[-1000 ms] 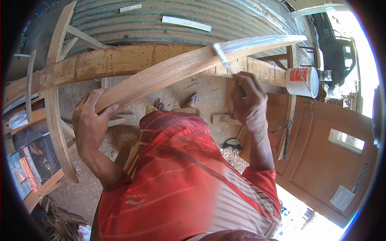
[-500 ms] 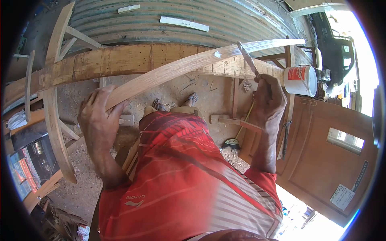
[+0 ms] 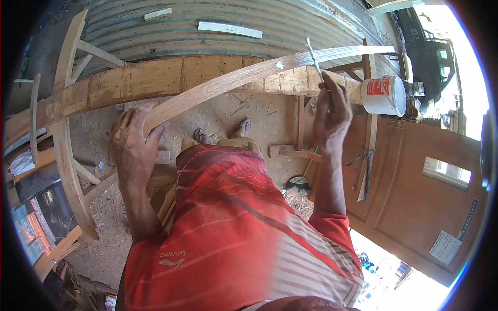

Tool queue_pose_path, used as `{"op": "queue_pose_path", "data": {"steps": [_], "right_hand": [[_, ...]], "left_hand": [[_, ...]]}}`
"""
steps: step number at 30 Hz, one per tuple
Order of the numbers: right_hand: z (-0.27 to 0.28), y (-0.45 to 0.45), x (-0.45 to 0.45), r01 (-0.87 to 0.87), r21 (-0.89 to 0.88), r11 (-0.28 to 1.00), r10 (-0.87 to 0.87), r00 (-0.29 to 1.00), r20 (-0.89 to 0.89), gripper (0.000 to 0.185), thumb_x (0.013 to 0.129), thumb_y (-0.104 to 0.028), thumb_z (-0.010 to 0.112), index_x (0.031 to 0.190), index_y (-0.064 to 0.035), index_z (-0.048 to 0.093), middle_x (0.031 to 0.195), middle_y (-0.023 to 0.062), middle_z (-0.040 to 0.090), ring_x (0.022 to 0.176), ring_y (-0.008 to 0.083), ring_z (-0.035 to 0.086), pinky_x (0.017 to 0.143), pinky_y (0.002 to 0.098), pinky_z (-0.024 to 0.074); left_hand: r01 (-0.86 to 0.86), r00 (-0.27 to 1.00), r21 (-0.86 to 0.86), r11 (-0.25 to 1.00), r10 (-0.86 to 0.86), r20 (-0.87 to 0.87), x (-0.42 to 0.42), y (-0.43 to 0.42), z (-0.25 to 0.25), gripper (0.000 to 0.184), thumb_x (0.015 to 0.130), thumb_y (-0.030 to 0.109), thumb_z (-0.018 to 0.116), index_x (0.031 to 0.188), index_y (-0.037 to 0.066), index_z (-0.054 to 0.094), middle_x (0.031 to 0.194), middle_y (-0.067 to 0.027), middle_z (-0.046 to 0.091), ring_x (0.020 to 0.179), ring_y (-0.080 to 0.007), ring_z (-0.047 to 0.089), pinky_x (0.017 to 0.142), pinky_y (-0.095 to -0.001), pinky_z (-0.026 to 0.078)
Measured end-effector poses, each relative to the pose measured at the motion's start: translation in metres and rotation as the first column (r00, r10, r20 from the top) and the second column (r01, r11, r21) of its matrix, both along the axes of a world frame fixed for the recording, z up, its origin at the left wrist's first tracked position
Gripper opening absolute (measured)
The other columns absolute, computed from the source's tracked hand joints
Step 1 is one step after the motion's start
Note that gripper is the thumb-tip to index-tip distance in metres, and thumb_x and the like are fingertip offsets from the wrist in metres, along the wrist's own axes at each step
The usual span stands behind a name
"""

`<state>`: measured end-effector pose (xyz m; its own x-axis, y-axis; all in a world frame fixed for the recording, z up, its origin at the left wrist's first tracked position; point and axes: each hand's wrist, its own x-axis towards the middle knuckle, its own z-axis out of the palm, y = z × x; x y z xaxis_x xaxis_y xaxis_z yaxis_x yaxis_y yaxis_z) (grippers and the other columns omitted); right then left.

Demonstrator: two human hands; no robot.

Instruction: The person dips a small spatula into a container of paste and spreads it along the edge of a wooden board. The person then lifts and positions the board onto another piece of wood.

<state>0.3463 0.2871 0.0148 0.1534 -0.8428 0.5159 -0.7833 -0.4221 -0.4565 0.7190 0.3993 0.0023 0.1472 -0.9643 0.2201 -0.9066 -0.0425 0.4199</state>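
My left hand (image 3: 136, 136) grips the near end of a long curved wooden piece (image 3: 218, 83), fingers over its edge and thumb beneath. The piece slants up to the right over the wooden beam (image 3: 137, 83); its far part is whitish, with a small white dab near the middle. My right hand (image 3: 332, 106) is closed round a thin flat tool (image 3: 313, 58) with white smears, a spatula or brush. The tool points up and overlaps the whitened part; whether it touches cannot be seen.
A white bucket with a red label (image 3: 384, 95) stands at the beam's right end. Brown door panel (image 3: 410, 181) leans at the right. Corrugated metal (image 3: 176, 39) with two pale strips lies beyond the beam. An upright wooden frame (image 3: 67, 155) stands left.
The tool has moved off the wooden piece's middle, to the right and upward. My left hand has shifted slightly right, and the piece's broad face has turned, looking narrower.
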Motion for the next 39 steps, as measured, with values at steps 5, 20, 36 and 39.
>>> {"op": "queue_pose_path", "data": {"steps": [5, 20, 36, 39], "right_hand": [[-0.04, -0.001, 0.02, -0.039, 0.006, 0.999, 0.039, 0.999, 0.016, 0.049, 0.098, 0.005, 0.06, 0.146, -0.0056, 0.061, 0.114, 0.0183, 0.064, 0.095, 0.0322, 0.064, 0.082, 0.0409, 0.0535], [-0.034, 0.06, -0.013, -0.028, 0.123, 0.992, 0.048, 0.986, -0.158, 0.057, 0.09, 0.011, 0.058, 0.146, -0.0034, 0.059, 0.123, 0.0205, 0.061, 0.104, 0.0344, 0.064, 0.088, 0.0435, 0.0556], [-0.067, 0.015, 0.067, -0.286, 0.383, 0.879, -0.238, 0.432, 0.87, 0.021, 0.109, -0.026, 0.063, 0.11, -0.0055, 0.058, 0.081, 0.004, 0.065, 0.061, 0.0047, 0.047, 0.054, 0.0216, 0.0366], [-0.068, 0.024, 0.062, -0.257, 0.422, 0.87, -0.267, 0.474, 0.839, 0.022, 0.109, -0.028, 0.064, 0.109, -0.0069, 0.058, 0.08, 0.0022, 0.064, 0.062, 0.0035, 0.046, 0.054, 0.0212, 0.0354]], "left_hand": [[0.017, 1.0, -0.003, 1.0, -0.017, 0.008, -0.001, 0.0, 0.002, 0.045, 0.082, 0.021, 0.086, 0.122, 0.008, 0.07, 0.111, -0.0144, 0.073, 0.105, -0.037, 0.069, 0.092, -0.0482, 0.052], [0.034, 0.999, -0.015, 0.999, -0.035, -0.026, 0.005, -0.004, 0.001, 0.047, 0.082, 0.019, 0.086, 0.124, 0.006, 0.07, 0.114, -0.0172, 0.073, 0.106, -0.0392, 0.069, 0.093, -0.0486, 0.052], [0.032, 0.999, 0.044, 0.999, -0.033, 0.008, 0.005, -0.007, 0.005, 0.047, 0.082, 0.02, 0.086, 0.123, 0.003, 0.07, 0.116, -0.0187, 0.073, 0.109, -0.0411, 0.068, 0.095, -0.0483, 0.052], [0.029, 1.0, 0.047, 0.998, -0.029, 0.005, 0.006, -0.003, 0.003, 0.047, 0.083, 0.021, 0.086, 0.122, 0.003, 0.07, 0.116, -0.019, 0.073, 0.109, -0.0414, 0.068, 0.095, -0.0483, 0.053]]}}
